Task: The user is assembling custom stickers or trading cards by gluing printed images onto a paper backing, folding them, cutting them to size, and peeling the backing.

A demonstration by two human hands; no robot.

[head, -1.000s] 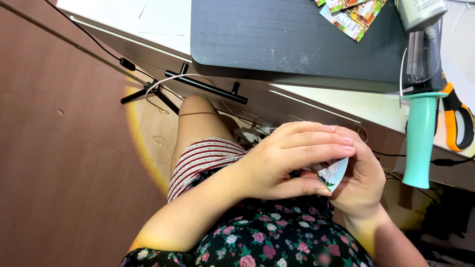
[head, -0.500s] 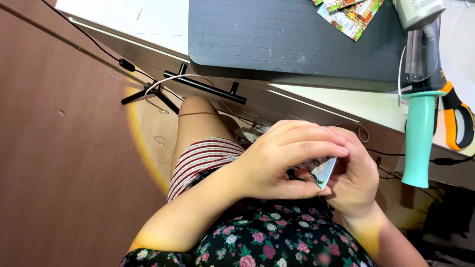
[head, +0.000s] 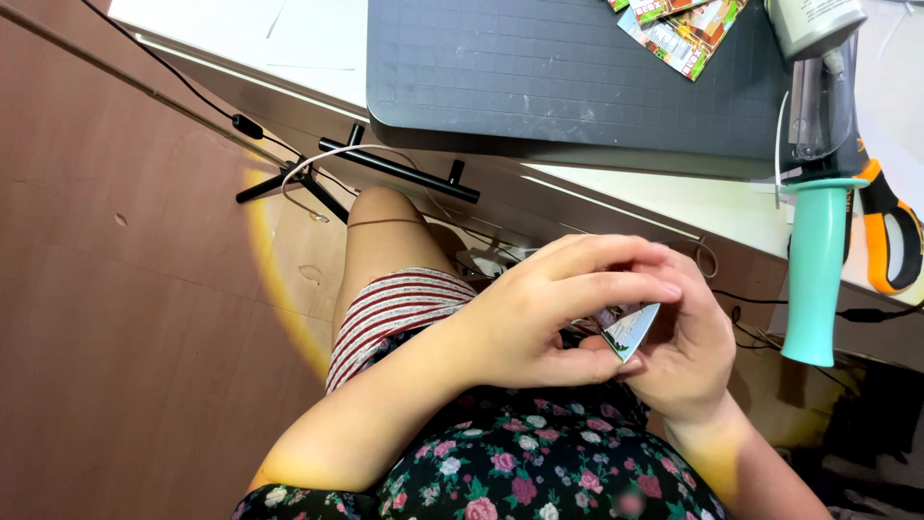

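Observation:
Both hands are held together over my lap, below the table edge. My left hand (head: 549, 313) curls over a small printed card or paper piece (head: 630, 327), with its thumb beneath it and fingers laid across the top. My right hand (head: 688, 337) cups the same piece from the right side. Only a pale corner of the piece shows between the fingers; the rest is hidden. My lap shows striped shorts and a dark floral top.
A dark grey cutting mat (head: 568, 77) lies on the white table (head: 289, 39) above my hands. Printed colourful paper pieces (head: 679, 29) sit at its far edge. A glue gun with a teal handle (head: 816, 241) hangs off the table edge, beside orange-handled scissors (head: 890, 231). Cables run across the brown floor (head: 115, 289).
The hands stay over the lap; the small piece has shifted slightly between the fingers, and the left fingers now reach a bit further across it.

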